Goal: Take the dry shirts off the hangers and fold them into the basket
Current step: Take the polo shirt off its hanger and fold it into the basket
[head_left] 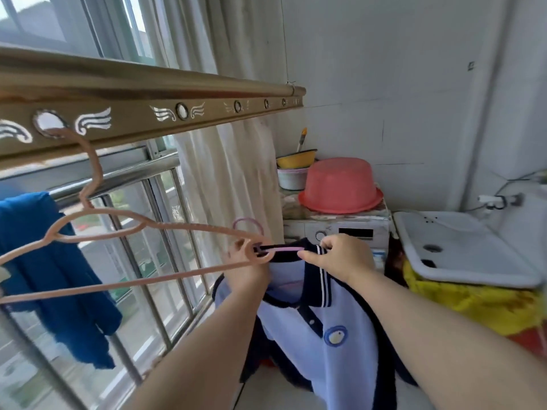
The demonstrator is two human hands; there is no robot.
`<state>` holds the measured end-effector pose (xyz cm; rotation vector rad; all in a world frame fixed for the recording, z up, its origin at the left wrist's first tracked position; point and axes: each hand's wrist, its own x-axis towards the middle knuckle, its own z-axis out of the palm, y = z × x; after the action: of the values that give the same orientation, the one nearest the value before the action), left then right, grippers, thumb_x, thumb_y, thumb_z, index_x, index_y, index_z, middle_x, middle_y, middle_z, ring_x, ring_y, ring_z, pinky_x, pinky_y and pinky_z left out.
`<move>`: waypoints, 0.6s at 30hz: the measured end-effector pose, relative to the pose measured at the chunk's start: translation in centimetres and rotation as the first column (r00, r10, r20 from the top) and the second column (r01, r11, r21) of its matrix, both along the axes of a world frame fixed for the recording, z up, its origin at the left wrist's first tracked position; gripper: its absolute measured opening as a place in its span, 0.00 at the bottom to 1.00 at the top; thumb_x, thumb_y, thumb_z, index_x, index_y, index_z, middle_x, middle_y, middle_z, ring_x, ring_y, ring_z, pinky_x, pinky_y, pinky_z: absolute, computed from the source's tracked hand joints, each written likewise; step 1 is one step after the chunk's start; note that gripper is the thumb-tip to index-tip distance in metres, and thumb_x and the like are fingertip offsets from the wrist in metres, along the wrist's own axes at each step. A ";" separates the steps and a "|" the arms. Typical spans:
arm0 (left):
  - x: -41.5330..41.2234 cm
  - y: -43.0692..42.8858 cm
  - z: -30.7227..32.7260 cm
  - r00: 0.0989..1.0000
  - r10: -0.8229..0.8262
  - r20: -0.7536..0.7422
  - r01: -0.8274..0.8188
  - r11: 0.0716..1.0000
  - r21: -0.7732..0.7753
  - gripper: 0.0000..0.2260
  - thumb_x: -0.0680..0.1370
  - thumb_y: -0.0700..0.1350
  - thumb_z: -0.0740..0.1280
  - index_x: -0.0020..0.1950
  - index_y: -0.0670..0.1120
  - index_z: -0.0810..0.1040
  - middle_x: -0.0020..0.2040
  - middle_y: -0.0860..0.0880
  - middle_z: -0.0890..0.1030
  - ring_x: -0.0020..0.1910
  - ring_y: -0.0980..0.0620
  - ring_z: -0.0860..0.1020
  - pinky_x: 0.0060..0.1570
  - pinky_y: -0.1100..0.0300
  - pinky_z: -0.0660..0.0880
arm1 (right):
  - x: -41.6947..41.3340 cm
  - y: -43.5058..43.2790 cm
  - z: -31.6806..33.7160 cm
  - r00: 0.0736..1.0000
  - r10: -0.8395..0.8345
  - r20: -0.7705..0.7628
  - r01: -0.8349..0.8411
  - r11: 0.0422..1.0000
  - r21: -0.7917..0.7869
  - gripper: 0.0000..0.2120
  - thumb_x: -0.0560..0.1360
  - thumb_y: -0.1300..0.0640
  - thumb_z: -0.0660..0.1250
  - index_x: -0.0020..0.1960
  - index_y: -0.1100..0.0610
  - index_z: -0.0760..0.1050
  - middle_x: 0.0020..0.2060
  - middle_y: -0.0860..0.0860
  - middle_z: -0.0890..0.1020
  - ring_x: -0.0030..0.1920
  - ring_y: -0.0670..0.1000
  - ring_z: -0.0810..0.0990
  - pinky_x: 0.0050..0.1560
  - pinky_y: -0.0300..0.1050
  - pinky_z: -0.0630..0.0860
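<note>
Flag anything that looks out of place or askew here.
The empty peach hanger hangs tilted from a hole in the rail. A pink basin sits upside down on the washing machine.

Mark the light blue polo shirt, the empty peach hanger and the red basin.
light blue polo shirt (346, 371): head view, front panel below the badge.
empty peach hanger (142, 282): head view, its lower bar.
red basin (340, 182): head view, its upturned side wall.
</note>
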<state>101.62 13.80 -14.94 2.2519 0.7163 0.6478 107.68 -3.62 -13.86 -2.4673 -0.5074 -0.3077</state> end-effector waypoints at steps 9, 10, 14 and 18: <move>-3.2 -5.4 -2.1 0.997 -0.041 -0.063 0.039 0.999 -0.036 0.04 0.77 0.44 0.65 0.50 0.47 0.73 0.45 0.49 0.79 0.47 0.44 0.77 0.45 0.55 0.72 | -4.2 -5.9 -0.9 0.958 -0.078 0.276 0.162 0.942 -0.293 0.13 0.73 0.44 0.64 0.55 0.46 0.77 0.52 0.45 0.78 0.56 0.51 0.74 0.49 0.46 0.68; -3.4 -5.9 -2.2 0.998 -0.028 -0.049 0.026 0.999 -0.025 0.03 0.77 0.43 0.64 0.49 0.48 0.72 0.45 0.49 0.79 0.45 0.44 0.77 0.43 0.55 0.72 | -4.5 -6.6 -1.1 0.960 -0.079 0.270 0.168 0.931 -0.324 0.12 0.74 0.46 0.63 0.54 0.46 0.78 0.51 0.46 0.78 0.54 0.52 0.76 0.46 0.45 0.68; -4.4 -8.6 -2.5 0.999 -0.019 -0.027 0.019 1.000 0.008 0.04 0.77 0.41 0.62 0.45 0.49 0.70 0.46 0.48 0.78 0.42 0.45 0.76 0.41 0.53 0.74 | -5.2 -9.8 -2.5 0.982 -0.124 0.144 0.177 0.876 -0.449 0.07 0.76 0.61 0.59 0.45 0.54 0.76 0.43 0.52 0.80 0.49 0.55 0.81 0.33 0.41 0.62; -6.0 -12.3 -2.3 0.998 -0.064 0.013 0.061 0.985 0.159 0.06 0.76 0.38 0.60 0.47 0.49 0.71 0.46 0.50 0.78 0.42 0.46 0.76 0.37 0.54 0.73 | -6.4 -12.6 -3.7 0.963 -0.268 0.024 0.253 0.874 -0.415 0.12 0.76 0.66 0.59 0.56 0.59 0.77 0.52 0.56 0.81 0.54 0.57 0.79 0.41 0.43 0.69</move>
<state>95.61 1.49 -17.28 2.4005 0.6009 0.7162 101.25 -16.26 -17.58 -2.9602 -0.2366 -0.2863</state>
